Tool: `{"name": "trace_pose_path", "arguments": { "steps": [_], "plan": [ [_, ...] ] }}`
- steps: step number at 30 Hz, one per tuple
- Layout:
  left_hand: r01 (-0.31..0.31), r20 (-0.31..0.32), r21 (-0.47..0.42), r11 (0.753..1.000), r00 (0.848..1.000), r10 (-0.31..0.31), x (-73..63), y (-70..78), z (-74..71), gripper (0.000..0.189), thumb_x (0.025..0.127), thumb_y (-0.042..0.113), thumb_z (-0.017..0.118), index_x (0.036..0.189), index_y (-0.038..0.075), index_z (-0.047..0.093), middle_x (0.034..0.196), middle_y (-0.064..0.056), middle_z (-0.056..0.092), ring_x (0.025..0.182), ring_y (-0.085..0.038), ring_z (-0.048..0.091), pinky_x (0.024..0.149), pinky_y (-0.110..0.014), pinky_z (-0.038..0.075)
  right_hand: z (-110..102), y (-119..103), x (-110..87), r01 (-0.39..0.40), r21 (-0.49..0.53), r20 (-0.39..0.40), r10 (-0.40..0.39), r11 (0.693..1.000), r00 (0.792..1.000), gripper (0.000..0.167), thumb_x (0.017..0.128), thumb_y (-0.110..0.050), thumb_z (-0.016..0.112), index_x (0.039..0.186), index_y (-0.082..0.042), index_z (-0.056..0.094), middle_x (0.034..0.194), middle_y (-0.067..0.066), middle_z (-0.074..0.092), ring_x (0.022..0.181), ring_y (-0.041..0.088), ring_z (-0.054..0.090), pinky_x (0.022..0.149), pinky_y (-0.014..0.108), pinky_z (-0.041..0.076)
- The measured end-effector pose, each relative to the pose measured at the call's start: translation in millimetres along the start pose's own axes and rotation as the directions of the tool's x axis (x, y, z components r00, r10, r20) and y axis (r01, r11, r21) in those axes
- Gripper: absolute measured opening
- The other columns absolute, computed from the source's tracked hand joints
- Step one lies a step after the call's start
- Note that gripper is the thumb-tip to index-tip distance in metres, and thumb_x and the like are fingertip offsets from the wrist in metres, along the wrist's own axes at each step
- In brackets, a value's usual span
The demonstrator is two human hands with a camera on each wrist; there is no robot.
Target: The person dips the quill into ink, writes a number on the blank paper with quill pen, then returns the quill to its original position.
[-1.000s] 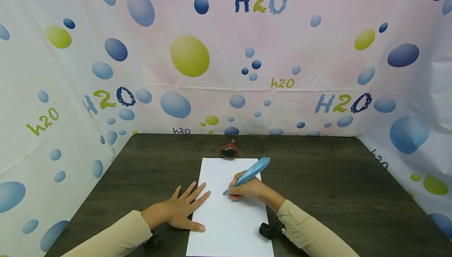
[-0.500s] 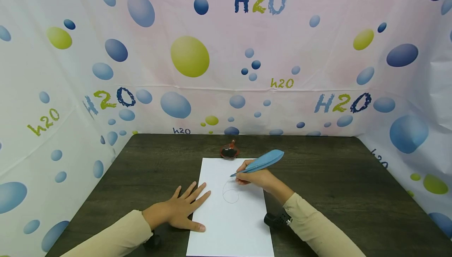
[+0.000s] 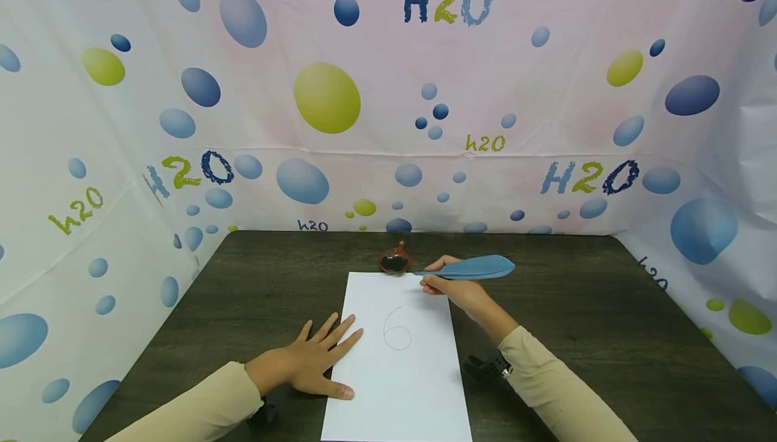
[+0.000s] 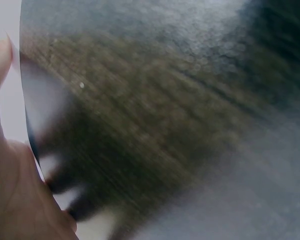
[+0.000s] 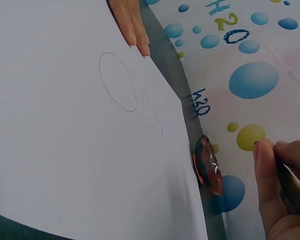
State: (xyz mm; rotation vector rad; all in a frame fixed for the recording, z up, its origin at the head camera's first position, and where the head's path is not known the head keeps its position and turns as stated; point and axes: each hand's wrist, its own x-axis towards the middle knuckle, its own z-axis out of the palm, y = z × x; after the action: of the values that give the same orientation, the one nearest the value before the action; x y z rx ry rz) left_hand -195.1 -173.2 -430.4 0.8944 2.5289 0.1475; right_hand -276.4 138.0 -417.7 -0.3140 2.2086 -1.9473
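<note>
A sheet of white paper (image 3: 394, 388) lies upright before me on the table, bearing a thin pencil-like line shaped like a 6 (image 3: 397, 337). My left hand (image 3: 306, 361) rests on its left edge, fingers spread and straight. Between the thumb and fingers of my right hand (image 3: 455, 290) is a blue feather pen (image 3: 479, 268), pinched near its tip above the paper's top right corner. The right wrist view shows the right hand (image 5: 282, 187) apart from the sheet, with most of the pen out of sight. Blurred table and part of the left hand (image 4: 20, 185) fill the left wrist view.
Just behind the paper's top edge sits a small orange-red object with a dark glossy face (image 3: 394, 261). Dark wood table (image 3: 577, 320) surrounds the sheet. A printed cloth backdrop (image 3: 388, 77) with blue and green dots rises behind and at both sides.
From the loop of the 6, my right hand has lifted the feather pen up and right, past the paper's top edge. The drawn figure is now uncovered. My left hand stays put.
</note>
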Motion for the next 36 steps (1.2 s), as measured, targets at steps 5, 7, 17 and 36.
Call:
{"name": "trace_pose_path", "arguments": {
  "steps": [5, 7, 17, 36],
  "plan": [
    [0.01, 0.002, 0.006, 1.0, 1.0, -0.01, 0.5, 1.1, -0.1, 0.098, 0.084, 0.073, 0.049, 0.156, 0.023, 0.005, 0.162, -0.006, -0.007, 0.147, -0.037, -0.006, 0.107, -0.071, 0.002, -7.2, 3.3, 1.0, 0.05, 0.007, -0.069, -0.049, 0.999, 0.996, 0.03, 0.09, 0.002, 0.063, 0.117, 0.014, 0.057, 0.094, 0.019, 0.071, 0.082, 0.023, 0.072, 0.076, 0.034, 0.058],
    [0.014, 0.006, 0.001, 1.0, 1.0, -0.014, 1.2, 0.8, 0.8, 0.097, 0.084, 0.073, 0.048, 0.156, 0.024, 0.005, 0.162, -0.005, -0.008, 0.147, -0.036, -0.007, 0.107, -0.071, 0.002, -10.8, 5.8, 0.5, 0.092, 0.042, -0.064, -0.089, 0.995, 0.994, 0.031, 0.09, 0.002, 0.064, 0.116, 0.015, 0.056, 0.094, 0.021, 0.071, 0.082, 0.024, 0.072, 0.074, 0.032, 0.058],
    [0.01, 0.002, -0.003, 1.0, 1.0, -0.01, 3.0, -2.1, 3.6, 0.096, 0.084, 0.074, 0.047, 0.156, 0.026, 0.003, 0.162, -0.003, -0.009, 0.147, -0.035, -0.008, 0.108, -0.07, 0.001, -17.5, 2.1, -10.2, 0.254, -0.005, -0.035, -0.254, 0.967, 0.967, 0.029, 0.091, 0.008, 0.057, 0.116, 0.022, 0.055, 0.1, 0.04, 0.061, 0.085, 0.024, 0.071, 0.076, 0.029, 0.057],
    [0.007, 0.002, 0.002, 1.0, 1.0, -0.007, 0.0, 0.7, -0.4, 0.097, 0.085, 0.072, 0.049, 0.156, 0.023, 0.004, 0.162, -0.006, -0.007, 0.147, -0.036, -0.007, 0.107, -0.071, 0.002, -31.5, 7.5, -12.2, 0.045, 0.204, 0.069, -0.061, 0.978, 0.996, 0.055, 0.093, 0.003, 0.057, 0.144, 0.008, 0.036, 0.12, 0.022, 0.064, 0.093, 0.011, 0.07, 0.089, 0.035, 0.052]
  ]
}}
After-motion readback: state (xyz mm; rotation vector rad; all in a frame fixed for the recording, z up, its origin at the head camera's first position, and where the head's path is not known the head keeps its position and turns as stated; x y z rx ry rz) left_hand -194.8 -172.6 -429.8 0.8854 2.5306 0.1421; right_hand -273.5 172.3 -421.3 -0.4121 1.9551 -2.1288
